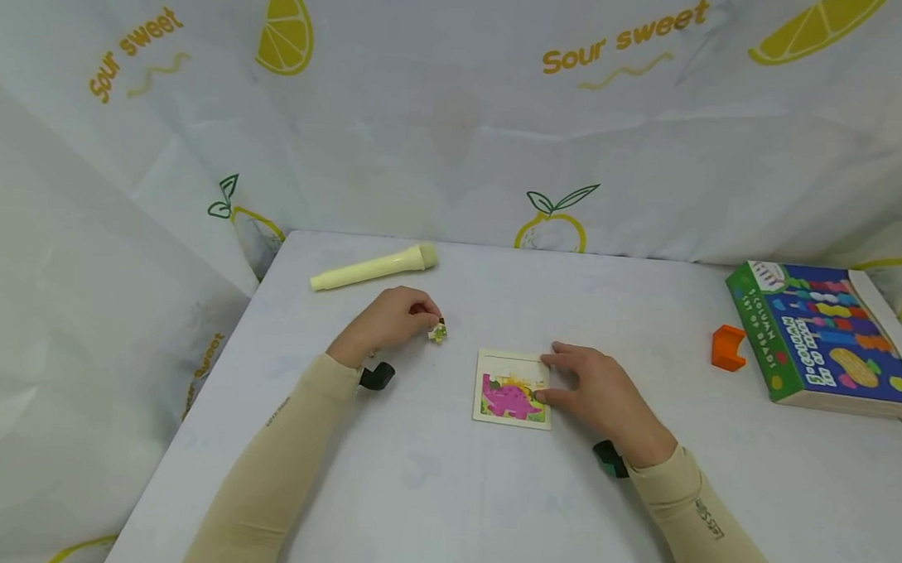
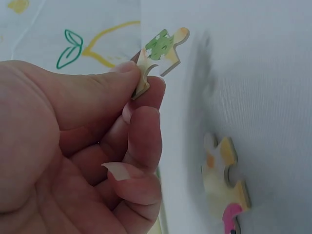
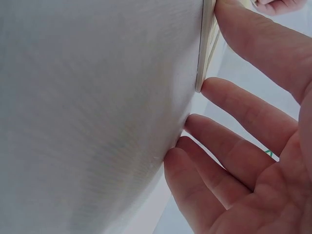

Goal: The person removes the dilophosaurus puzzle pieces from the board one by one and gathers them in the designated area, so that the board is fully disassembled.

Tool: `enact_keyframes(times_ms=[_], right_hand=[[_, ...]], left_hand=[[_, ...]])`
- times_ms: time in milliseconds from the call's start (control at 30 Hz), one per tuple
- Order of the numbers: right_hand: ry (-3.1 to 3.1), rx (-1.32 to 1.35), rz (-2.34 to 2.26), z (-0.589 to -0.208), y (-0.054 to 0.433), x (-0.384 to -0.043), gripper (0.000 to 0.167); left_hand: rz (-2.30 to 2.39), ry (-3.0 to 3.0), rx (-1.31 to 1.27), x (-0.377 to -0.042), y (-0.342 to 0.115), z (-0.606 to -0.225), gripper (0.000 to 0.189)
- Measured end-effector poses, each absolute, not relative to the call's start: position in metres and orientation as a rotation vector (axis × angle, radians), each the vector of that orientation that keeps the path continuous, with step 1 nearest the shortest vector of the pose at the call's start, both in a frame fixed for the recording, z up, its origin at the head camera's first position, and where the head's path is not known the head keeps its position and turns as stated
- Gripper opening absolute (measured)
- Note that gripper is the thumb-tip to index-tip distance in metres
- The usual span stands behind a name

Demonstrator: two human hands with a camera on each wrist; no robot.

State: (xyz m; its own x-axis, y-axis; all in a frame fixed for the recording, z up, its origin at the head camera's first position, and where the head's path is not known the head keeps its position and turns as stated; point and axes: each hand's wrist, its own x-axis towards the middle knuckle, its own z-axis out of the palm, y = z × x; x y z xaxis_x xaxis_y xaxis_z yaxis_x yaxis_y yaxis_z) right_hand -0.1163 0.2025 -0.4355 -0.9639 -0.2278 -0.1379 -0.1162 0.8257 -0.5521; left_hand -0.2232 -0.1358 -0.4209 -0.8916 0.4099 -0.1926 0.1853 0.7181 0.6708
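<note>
My left hand point(image 1: 393, 322) pinches a small jigsaw piece point(image 2: 163, 51) between thumb and fingertips, lifted off the table. The piece is pale yellow with a green patch. A second jigsaw piece point(image 2: 222, 178), pale with a pink part, lies on the table below it. To the right, a square jigsaw board point(image 1: 480, 386) shows a pink dinosaur, with its upper part bare of picture. My right hand point(image 1: 596, 394) rests at its right side, fingers fairly straight. In the right wrist view the thumb point(image 3: 258, 39) lies on the board and a finger touches its edge.
A pale yellow stick with a rounded head point(image 1: 377, 267) lies at the back left. At the right are an orange bracket-shaped block point(image 1: 728, 348) and a blue and green bead-set box point(image 1: 829, 336). A printed white curtain point(image 1: 441, 149) hangs behind the white table point(image 1: 428, 496).
</note>
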Motion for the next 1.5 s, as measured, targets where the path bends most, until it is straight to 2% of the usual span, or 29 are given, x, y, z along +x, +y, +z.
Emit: enact_keyframes(times_ms=[667, 900, 1100, 1333, 1500], right_hand=[[2.78, -0.292, -0.823, -0.434, 0.207, -0.117, 0.063], [2.794, -0.363, -0.849, -0.433, 0.203, -0.116, 0.057], [2.779, -0.442, -0.878, -0.434, 0.194, -0.113, 0.051], [2.802, -0.56, -0.807, -0.434, 0.185, -0.109, 0.039], [2.828, -0.615, -0.788, -0.438, 0.183, -0.105, 0.033]], left_hand=[[0.949, 2.616, 0.405, -0.233, -0.148, -0.433, 0.012], [0.953, 2.645, 0.387, -0.232, -0.146, -0.433, 0.011], [0.959, 2.651, 0.419, -0.22, -0.131, -0.423, 0.011], [0.897, 2.562, 0.641, -0.197, -0.095, -0.418, 0.006], [0.872, 2.493, 0.727, -0.181, -0.078, -0.421, 0.009]])
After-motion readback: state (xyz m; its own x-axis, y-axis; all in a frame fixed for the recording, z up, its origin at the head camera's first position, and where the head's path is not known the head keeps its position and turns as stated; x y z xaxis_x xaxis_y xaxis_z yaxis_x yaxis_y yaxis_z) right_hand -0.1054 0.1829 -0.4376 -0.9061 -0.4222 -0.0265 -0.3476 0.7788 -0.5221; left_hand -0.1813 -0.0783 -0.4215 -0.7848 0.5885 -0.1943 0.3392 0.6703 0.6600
